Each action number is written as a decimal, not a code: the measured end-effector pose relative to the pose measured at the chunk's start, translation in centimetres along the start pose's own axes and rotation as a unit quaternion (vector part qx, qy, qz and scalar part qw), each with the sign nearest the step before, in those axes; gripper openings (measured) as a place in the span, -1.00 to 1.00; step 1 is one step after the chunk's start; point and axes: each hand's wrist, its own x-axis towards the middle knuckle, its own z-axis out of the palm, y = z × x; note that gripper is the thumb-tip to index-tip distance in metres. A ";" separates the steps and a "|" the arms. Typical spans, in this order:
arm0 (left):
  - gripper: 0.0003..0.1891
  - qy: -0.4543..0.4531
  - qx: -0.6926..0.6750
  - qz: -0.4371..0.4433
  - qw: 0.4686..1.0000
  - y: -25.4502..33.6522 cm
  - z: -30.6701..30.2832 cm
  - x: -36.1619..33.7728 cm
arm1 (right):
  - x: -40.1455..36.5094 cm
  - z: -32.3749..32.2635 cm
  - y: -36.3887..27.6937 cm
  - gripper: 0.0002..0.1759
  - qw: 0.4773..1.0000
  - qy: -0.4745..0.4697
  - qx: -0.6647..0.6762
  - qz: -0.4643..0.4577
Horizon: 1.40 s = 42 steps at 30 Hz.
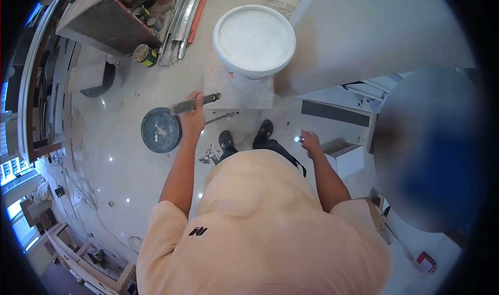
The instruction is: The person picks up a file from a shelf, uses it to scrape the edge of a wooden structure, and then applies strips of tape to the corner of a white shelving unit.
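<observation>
My left hand (194,116) is wrapped round a long dark tool (186,105), whose end points toward the white bucket. Just left of that hand, a dark round tub (161,130) stands on the floor. The white bucket (254,40) has its lid on and rests on a light square block (239,96) in front of me. My right hand (310,143) hangs over the floor on the right, fingers curled; a small bright spot shows at the fingertips, and what they hold, if anything, is too small to name.
Metal strips (179,22) lie at the upper left near a small tin (145,55) and a wooden box (112,27). A white box (345,159) stands right of my right hand. A large blurred round object (429,149) is at the far right. Cables (86,193) lie on the left floor.
</observation>
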 end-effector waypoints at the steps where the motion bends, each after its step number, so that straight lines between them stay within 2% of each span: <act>1: -0.68 -0.010 0.063 0.046 0.997 -1.0 1.7 0.5 | -0.2 -2.1 0.7 -0.67 0.999 0.027 -0.030 0.005; 2: -0.67 -0.017 0.080 0.044 0.996 -2.0 3.2 0.9 | -0.6 -3.9 1.3 -0.67 0.997 0.054 -0.059 0.011; 5: -0.65 -0.040 0.125 0.029 0.991 -4.6 6.7 1.1 | -1.1 -9.2 4.0 -0.64 0.998 0.053 0.011 0.017; 8: -0.65 -0.063 0.140 -0.005 0.988 -5.6 8.9 1.7 | -3.8 -10.7 3.5 -0.69 0.989 0.148 0.013 0.024; 11: -0.66 -0.100 0.155 -0.057 0.981 -5.8 9.6 2.0 | -4.6 -11.3 3.8 -0.71 0.983 0.171 0.061 0.032; 13: -0.66 -0.131 0.190 -0.110 0.967 -5.0 9.2 1.8 | -3.4 -11.8 5.4 -0.73 0.986 0.148 0.067 0.030; 15: -0.67 -0.058 0.104 -0.056 0.991 -3.7 8.6 0.4 | -2.2 -10.7 4.9 -0.74 0.994 0.112 -0.001 0.021; 17: -0.67 -0.022 0.128 -0.049 0.990 -2.9 7.3 -0.2 | -0.1 -8.8 3.3 -0.73 1.000 0.025 0.001 0.011; 20: -0.66 0.070 -0.007 -0.071 0.995 -4.0 4.9 -1.9 | -0.5 -2.1 -2.7 -0.71 0.992 -0.032 -0.108 -0.057; 23: -0.67 0.102 -0.170 -0.187 0.962 -3.5 -0.5 -4.5 | 1.5 5.0 -7.0 -0.67 0.972 -0.123 -0.188 -0.070; 24: -0.69 0.138 -0.238 -0.205 0.939 -3.0 -2.7 -5.8 | 2.2 7.4 -8.0 -0.50 0.966 -0.157 -0.202 -0.043; 26: -0.71 0.206 -0.373 -0.221 0.877 -2.1 -6.7 -8.7 | 1.0 12.8 -10.8 -0.39 0.973 -0.181 -0.145 -0.002; 27: -0.72 0.220 -0.387 -0.243 0.862 -2.4 -8.5 -10.1 | -0.1 15.9 -12.1 -0.32 0.973 -0.196 -0.116 0.023; 29: -0.73 0.278 -0.415 -0.280 0.820 -3.7 -11.8 -13.1 | -1.0 20.1 -13.8 -0.21 0.939 -0.333 -0.032 0.075; 30: -0.70 0.306 -0.443 -0.263 0.801 -4.7 -13.2 -14.8 | 1.1 22.9 -13.3 -0.27 0.932 -0.349 -0.028 0.095; 31: -0.69 0.304 -0.434 -0.249 0.811 -6.3 -14.6 -16.5 | 1.8 25.7 -13.0 -0.35 0.914 -0.396 -0.024 0.087; 32: -0.67 0.325 -0.461 -0.239 0.790 -7.2 -16.2 -18.0 | 1.4 28.8 -12.8 -0.46 0.901 -0.428 -0.053 0.051; 34: -0.66 0.378 -0.541 -0.222 0.718 -6.3 -19.9 -20.7 | -1.4 34.7 -12.9 -0.52 0.898 -0.434 -0.033 0.064; 36: -0.65 0.428 -0.557 -0.189 0.686 -6.6 -22.8 -23.1 | -3.8 39.8 -12.8 -0.56 0.855 -0.511 0.028 0.083; 38: -0.66 0.468 -0.578 -0.161 0.649 -6.6 -26.1 -25.4 | -7.8 44.9 -12.4 -0.60 0.807 -0.577 0.073 0.099; 40: -0.68 0.500 -0.605 -0.139 0.604 -6.2 -28.3 -27.3 | -15.7 48.5 -12.8 -0.63 0.759 -0.635 0.100 0.106; 42: -0.71 0.522 -0.632 -0.105 0.562 -8.1 -29.0 -28.5 | -22.3 51.9 -13.4 -0.65 0.743 -0.646 0.097 0.146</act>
